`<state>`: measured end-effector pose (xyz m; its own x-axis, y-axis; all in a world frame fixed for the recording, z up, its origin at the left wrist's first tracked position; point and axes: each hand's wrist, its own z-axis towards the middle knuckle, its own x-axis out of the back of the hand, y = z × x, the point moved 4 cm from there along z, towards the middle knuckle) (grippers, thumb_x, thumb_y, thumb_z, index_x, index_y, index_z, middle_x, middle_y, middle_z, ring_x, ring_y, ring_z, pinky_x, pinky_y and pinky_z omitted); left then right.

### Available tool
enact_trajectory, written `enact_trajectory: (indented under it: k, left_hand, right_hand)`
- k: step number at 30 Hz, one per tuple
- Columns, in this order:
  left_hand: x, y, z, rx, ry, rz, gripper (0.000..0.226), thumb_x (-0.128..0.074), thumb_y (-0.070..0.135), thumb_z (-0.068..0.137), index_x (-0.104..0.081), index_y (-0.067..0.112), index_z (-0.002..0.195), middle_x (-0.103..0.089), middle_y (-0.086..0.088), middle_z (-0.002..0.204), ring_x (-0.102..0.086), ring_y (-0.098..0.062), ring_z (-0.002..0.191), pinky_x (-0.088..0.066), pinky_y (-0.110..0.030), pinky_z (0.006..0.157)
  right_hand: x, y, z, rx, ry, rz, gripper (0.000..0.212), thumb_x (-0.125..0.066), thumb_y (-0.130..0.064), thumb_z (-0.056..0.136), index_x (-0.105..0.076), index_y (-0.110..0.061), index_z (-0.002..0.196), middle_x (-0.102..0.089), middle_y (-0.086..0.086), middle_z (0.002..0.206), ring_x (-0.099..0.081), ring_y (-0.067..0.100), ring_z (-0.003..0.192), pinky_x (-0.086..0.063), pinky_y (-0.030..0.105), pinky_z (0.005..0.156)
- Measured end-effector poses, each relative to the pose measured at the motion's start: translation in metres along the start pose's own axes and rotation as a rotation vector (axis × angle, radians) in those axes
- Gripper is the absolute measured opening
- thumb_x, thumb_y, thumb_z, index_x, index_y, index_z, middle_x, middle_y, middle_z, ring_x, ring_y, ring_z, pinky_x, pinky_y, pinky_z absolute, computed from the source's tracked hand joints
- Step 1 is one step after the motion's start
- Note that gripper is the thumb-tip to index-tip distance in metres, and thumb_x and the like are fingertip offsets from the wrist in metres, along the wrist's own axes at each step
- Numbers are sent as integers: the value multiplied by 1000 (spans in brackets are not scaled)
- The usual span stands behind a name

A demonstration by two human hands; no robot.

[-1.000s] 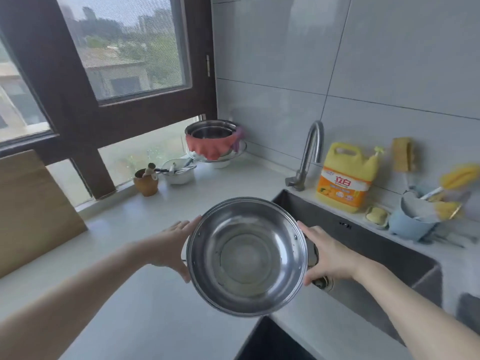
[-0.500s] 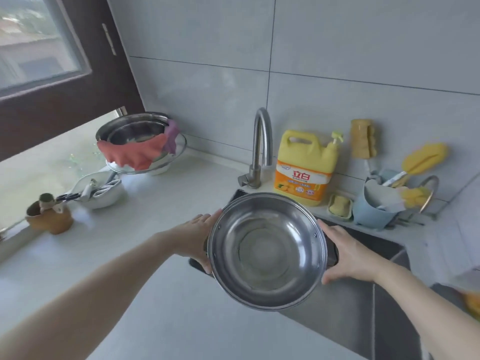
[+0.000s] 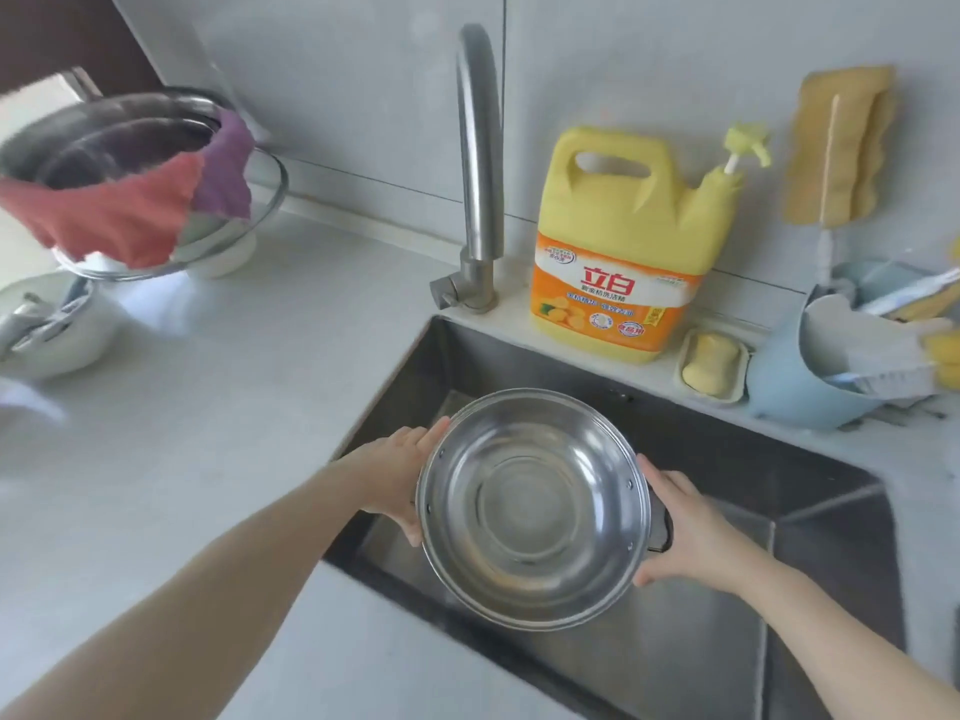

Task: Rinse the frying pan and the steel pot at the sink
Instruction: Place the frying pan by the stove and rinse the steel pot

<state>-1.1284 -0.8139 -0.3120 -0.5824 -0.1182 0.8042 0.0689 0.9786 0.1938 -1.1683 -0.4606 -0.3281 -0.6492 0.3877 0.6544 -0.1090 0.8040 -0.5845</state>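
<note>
Grey wall tiles and a pale counter (image 3: 218, 407) frame the steel sink (image 3: 810, 517), its tap (image 3: 480, 163) unturned at the far edge. The steel pot (image 3: 535, 511) is held tilted above the near-left of the basin, gripped at its side handles by the left hand (image 3: 397, 478) and right hand (image 3: 685, 527). No frying pan can be seen. Once wetted, the handles could be let slip and the pot dropped against the basin.

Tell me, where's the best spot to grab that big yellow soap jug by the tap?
Probably by the handle loop moulded into the top of the jug. Come from above and the front, since the wall is right behind it and the soap dish sits at its right. Stay clear of the pump on the top right corner.
</note>
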Motion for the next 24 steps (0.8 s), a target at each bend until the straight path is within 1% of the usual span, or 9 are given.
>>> enact_trajectory:
  k: [2, 4, 6, 9, 12, 14, 17, 22, 24]
  left_hand:
    - [-14, -6, 13, 21, -31, 9, 154, -88, 55, 50, 23, 24, 152, -24, 3, 153, -22, -18, 141, -31, -34, 114]
    - [-27, -13, 25, 36, -57, 24, 155, -88, 57, 51, 24, 23, 152, -22, 3, 154, -22, -17, 141, -33, -33, 112]
    - [-39, -17, 35, 43, -78, 38, 154, -88, 56, 54, 25, 20, 152, -24, 2, 153, -25, -17, 138, -34, -30, 110]
    - [-53, -22, 49, 52, -80, 64, 152, -88, 53, 58, 26, 16, 151, -26, -2, 151, -30, -18, 133, -35, -29, 108]
    - [-67, -29, 61, 62, -73, 108, 151, -86, 55, 59, 27, 14, 150, -26, -5, 154, -29, -21, 136, -30, -29, 110]
    - [-73, -33, 66, 66, -80, 138, 150, -84, 58, 59, 26, 13, 150, -25, -5, 155, -29, -20, 137, -29, -31, 111]
    - [-76, -35, 71, 65, -109, 132, 151, -84, 59, 59, 26, 13, 151, -24, -5, 156, -28, -20, 138, -28, -30, 112]
    - [-78, -42, 76, 87, -129, 135, 151, -86, 56, 59, 26, 14, 151, -21, -4, 157, -25, -19, 140, -28, -30, 112]
    - [-75, -39, 76, 102, -136, 125, 149, -87, 52, 60, 24, 13, 152, -15, -6, 159, -20, -21, 143, -28, -33, 115]
  right_hand:
    - [-11, 9, 16, 29, -14, 17, 142, -91, -47, 41, 8, -58, 144, -20, -24, 135, -29, -1, 126, -33, 26, 108]
    - [-21, 17, 29, 41, -26, 28, 140, -92, -46, 42, 11, -67, 134, -20, -25, 131, -27, -4, 123, -32, 25, 104]
    - [-31, 25, 39, 36, -37, 28, 140, -91, -47, 41, 13, -71, 131, -21, -26, 127, -32, -3, 119, -35, 23, 96]
    - [-44, 35, 54, 45, -33, 40, 139, -90, -49, 40, 14, -75, 128, -22, -28, 123, -39, -4, 114, -36, 19, 91]
    - [-55, 44, 66, 37, -42, 36, 141, -88, -52, 39, 12, -66, 137, -21, -29, 122, -40, -4, 114, -37, 17, 87]
    - [-63, 50, 73, 27, -57, 41, 143, -87, -53, 38, 9, -59, 143, -20, -29, 123, -39, -4, 116, -37, 16, 90]
    - [-71, 54, 80, 22, -70, 55, 144, -87, -53, 37, 8, -56, 144, -20, -30, 121, -40, -5, 116, -37, 14, 94]
    - [-71, 55, 85, 15, -68, 42, 146, -85, -57, 35, 7, -51, 148, -21, -26, 126, -42, -1, 119, -41, 21, 99]
    - [-72, 55, 85, 11, -66, 32, 147, -84, -58, 35, 8, -48, 150, -21, -24, 128, -42, 0, 121, -41, 22, 100]
